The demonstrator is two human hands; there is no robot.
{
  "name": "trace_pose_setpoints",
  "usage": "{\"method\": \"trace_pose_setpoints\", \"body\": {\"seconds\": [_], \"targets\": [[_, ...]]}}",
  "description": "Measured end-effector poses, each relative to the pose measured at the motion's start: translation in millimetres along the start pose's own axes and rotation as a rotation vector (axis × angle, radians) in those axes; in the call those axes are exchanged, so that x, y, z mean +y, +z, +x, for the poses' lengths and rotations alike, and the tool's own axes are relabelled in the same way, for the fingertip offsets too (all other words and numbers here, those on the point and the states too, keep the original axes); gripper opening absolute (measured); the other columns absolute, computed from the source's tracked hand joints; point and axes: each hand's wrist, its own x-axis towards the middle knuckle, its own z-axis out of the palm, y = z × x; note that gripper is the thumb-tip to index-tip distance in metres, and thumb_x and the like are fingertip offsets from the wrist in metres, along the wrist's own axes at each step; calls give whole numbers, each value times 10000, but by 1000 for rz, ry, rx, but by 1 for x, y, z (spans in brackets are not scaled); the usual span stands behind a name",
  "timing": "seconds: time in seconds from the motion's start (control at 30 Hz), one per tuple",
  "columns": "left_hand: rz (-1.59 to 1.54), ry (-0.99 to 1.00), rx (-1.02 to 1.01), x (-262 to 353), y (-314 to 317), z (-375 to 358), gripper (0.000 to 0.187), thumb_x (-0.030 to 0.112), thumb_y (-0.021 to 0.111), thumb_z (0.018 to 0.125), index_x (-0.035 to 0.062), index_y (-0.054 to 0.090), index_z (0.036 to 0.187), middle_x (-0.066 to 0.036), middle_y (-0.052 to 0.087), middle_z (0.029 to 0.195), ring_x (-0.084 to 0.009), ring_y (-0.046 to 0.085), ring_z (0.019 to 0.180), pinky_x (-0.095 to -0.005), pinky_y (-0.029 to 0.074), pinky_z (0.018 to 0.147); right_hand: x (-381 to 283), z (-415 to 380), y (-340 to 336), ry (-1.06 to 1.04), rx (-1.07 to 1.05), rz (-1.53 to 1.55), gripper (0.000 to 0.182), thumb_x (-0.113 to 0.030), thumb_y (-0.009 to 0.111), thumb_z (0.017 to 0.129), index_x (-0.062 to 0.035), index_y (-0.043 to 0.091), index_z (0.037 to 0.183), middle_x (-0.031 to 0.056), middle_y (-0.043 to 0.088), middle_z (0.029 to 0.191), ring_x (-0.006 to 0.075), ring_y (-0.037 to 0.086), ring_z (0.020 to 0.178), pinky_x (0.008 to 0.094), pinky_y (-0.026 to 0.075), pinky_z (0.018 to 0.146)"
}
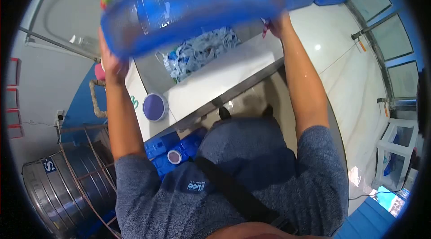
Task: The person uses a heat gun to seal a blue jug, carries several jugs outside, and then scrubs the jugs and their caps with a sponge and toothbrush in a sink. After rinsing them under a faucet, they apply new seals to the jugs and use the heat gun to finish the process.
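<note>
A large translucent blue water jug [197, 10], blurred by motion, is held up sideways between both hands, over a counter basin. My left hand [112, 59] grips its left end, the fingers partly behind it. At the right end, my right hand [277, 25] holds it from below, with something dark red and small near the fingers. Beneath the jug, many clear and whitish plastic pieces [202, 52] lie heaped in the basin. On the white counter ledge [224, 77] stands a round container with a purple top [154, 107], nearest my left forearm.
Blue containers [164, 147] stand below the counter at left. A steel tank [58, 189] is behind a rusty metal frame [85, 176] at lower left. Glass panels [390, 37] line the right wall, and a white shelf unit [397, 149] stands at far right.
</note>
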Motion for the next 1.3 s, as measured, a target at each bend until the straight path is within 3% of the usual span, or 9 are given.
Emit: {"method": "trace_pose_setpoints", "body": {"seconds": [0.07,0.1,0.23,0.47,0.57,0.77,0.97,1.23,1.3], "targets": [[-426,63,168,10,24,-16,905,703,596,882,-38,434,1377,-271,511,1403,-320,535,1304,-506,465,1074,-6,-16,-11,77,-48,227,406,-329,523,1043,-137,548,1400,55,645,1126,140,611,963,319,534,837],[-72,-107,410,18,48,-15,805,669,470,972,-11,436,1401,-231,524,1403,-311,548,1288,-507,472,1069,-16,-25,-14,120,-65,338,420,-355,524,1047,-142,542,1408,44,643,1122,134,608,946,310,528,830],[-131,-551,349,-12,76,-74,698,588,436,1020,76,403,1495,-136,537,1427,-301,552,1287,-487,483,1059,-61,-98,-44,251,-116,295,411,-297,498,1070,-94,477,1427,38,617,1139,129,585,984,309,503,883],[-268,-605,5,-7,291,-138,1095,745,732,745,24,377,1490,-139,541,1403,-291,560,1257,-456,479,1048,-80,-205,-272,43,179,258,238,-281,498,1075,-89,529,1213,45,597,1091,131,550,988,312,456,934],[89,-371,-274,5,412,-151,1169,658,866,656,12,341,1477,-126,546,1344,-270,550,1242,-429,458,1052,-99,-251,-371,3,401,97,188,-274,479,1081,-103,554,1101,16,574,1016,111,523,935,288,442,882],[-185,-216,-355,56,611,-194,1304,448,1002,546,7,219,1492,-128,472,1377,-273,491,1288,-412,398,1093,-150,-339,-517,40,716,-332,266,-255,448,1080,-68,634,1041,-8,580,846,102,513,792,280,443,765],[-149,-386,-599,42,579,-150,1040,215,872,781,25,199,1551,-136,440,1446,-281,486,1327,-422,409,1103,-177,-420,-556,136,642,-550,331,-303,512,1042,-6,652,998,114,663,865,183,663,832,326,526,682],[-580,-354,-227,68,568,-70,914,564,637,937,55,223,1573,-161,388,1525,-276,382,1409,-419,296,1170,-321,-385,-490,-230,468,-429,435,-434,547,1036,-17,633,1127,98,697,911,207,697,817,338,560,707],[-195,-161,-162,70,588,-73,967,594,653,920,32,211,1571,-157,387,1526,-278,392,1400,-411,288,1171,-351,-370,-474,-30,481,-967,524,-517,545,1011,-14,635,1126,154,707,870,265,710,790,366,551,718]]}}
